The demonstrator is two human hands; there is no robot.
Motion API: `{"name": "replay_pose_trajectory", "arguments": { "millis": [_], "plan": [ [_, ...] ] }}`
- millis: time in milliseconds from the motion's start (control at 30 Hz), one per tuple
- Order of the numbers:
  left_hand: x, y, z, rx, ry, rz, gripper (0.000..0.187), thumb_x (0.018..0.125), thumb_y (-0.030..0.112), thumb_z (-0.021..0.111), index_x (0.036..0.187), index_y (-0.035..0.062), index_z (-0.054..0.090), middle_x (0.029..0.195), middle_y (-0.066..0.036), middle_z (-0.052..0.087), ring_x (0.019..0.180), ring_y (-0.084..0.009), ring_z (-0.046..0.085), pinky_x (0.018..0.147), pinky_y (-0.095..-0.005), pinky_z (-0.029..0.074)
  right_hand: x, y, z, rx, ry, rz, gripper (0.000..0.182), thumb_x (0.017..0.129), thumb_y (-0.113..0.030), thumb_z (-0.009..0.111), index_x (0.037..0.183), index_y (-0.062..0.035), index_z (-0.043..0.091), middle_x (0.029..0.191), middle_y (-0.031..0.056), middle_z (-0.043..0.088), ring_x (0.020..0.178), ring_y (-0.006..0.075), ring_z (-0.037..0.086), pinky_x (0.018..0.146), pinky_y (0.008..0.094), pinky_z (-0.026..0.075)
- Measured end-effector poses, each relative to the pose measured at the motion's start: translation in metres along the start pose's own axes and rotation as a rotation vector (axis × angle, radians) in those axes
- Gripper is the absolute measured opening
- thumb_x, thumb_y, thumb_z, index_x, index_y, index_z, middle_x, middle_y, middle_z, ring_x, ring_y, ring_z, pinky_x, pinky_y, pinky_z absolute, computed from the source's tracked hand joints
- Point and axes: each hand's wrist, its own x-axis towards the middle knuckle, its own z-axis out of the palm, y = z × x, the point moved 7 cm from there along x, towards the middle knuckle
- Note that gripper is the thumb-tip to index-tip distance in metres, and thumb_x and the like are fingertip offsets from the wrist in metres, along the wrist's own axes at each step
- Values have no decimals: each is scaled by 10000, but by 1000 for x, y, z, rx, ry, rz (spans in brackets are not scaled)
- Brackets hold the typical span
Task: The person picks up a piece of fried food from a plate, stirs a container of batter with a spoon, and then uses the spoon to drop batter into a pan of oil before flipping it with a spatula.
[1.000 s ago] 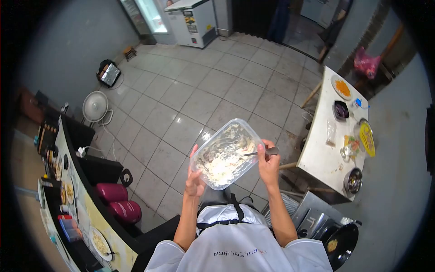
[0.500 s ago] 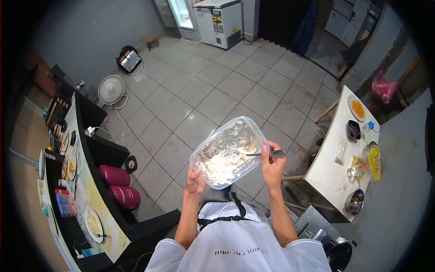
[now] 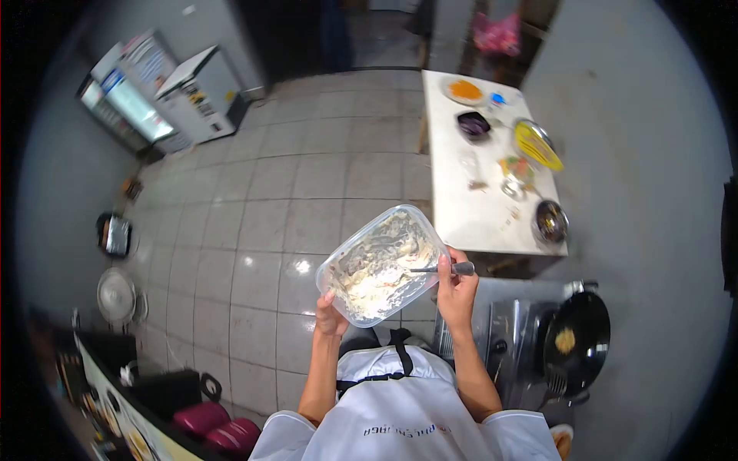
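A clear rectangular plastic container (image 3: 346, 265) is held up in front of my body, tilted so its inside shows. Creamy white mixture (image 3: 377, 280) coats its bottom and walls. My left hand (image 3: 330, 315) grips the lower left corner, thumb over the rim. On the right side, my right hand (image 3: 457, 288) clasps the rim and also pins the dark handle of a utensil (image 3: 463, 268) there. The utensil's metal end reaches into the mixture, so its exact kind is hidden.
To the right stands a white table (image 3: 469, 207) with a plate of orange shreds (image 3: 465, 91), a dark bowl (image 3: 473, 125) and a metal bowl (image 3: 550, 222). Nearer is a stove with a black wok (image 3: 588, 323) holding a spatula (image 3: 555, 380). Pink gas cylinders (image 3: 201, 417) stand lower left.
My view has turned to the right, bringing the table nearer the middle and the wok into fuller view. Both hands still hold the container, and the utensil stays under my right hand.
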Motion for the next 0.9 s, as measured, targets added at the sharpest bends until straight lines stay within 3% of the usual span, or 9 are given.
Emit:
{"name": "replay_pose_trajectory", "arguments": {
  "millis": [167,267,367,467,567,633,667,833,900],
  "plan": [
    [31,-44,45,-88,-65,-299,806,708,358,661,1364,0,360,1335,-164,473,1207,-302,488,1020,-416,407,-12,-13,-64,-19,219,57,242,960,-140,519,1099,48,580,921,58,624,773,67,551,662,208,459],
    [49,-62,54,-59,-125,-515,832,698,304,676,1380,-9,317,1337,-177,459,1218,-310,475,1024,-416,401,-23,-17,-86,18,359,132,232,965,-114,503,1098,66,565,970,75,612,846,93,556,738,220,454],
    [73,-63,82,115,-269,-572,880,680,246,695,1398,-17,259,1338,-189,440,1221,-318,469,1023,-415,400,-21,-32,-102,17,499,111,225,966,-116,503,1082,66,564,975,77,606,878,99,551,786,223,439],
    [95,-53,90,99,-334,-588,924,660,209,710,1407,-21,217,1336,-197,427,1219,-322,468,1022,-411,403,-3,-45,-96,-16,518,34,212,964,-99,498,1077,71,558,975,79,602,896,97,543,813,228,431],
    [114,-19,84,100,-299,-473,922,657,214,707,1409,-12,225,1336,-188,432,1225,-315,463,1023,-408,404,28,-51,-67,-2,463,-37,210,962,-83,494,1087,75,555,974,79,603,889,90,541,797,224,436],
    [118,4,83,115,-233,-376,927,649,215,706,1411,-6,227,1336,-183,433,1228,-313,460,1024,-406,403,50,-56,-53,-6,383,-90,226,955,-69,493,1107,82,563,928,71,605,710,63,537,596,196,444],
    [121,22,77,101,-198,-319,933,641,217,705,1413,0,229,1337,-178,433,1230,-310,458,1025,-404,402,57,-58,-36,29,318,-37,243,946,-72,517,1131,78,567,923,75,601,695,65,542,572,193,444],
    [119,100,44,165,-67,-8,944,613,256,701,1405,4,254,1329,-174,435,1198,-299,486,1004,-402,430,91,-59,48,182,37,-33,314,919,-49,557,1214,59,544,942,85,595,654,71,545,530,206,459],
    [108,123,31,190,23,110,916,620,254,684,1392,-5,265,1320,-184,440,1179,-312,498,983,-414,449,98,-59,75,162,-78,-46,346,935,-116,561,1232,59,531,903,63,636,620,54,536,543,192,458]
  ]
}}
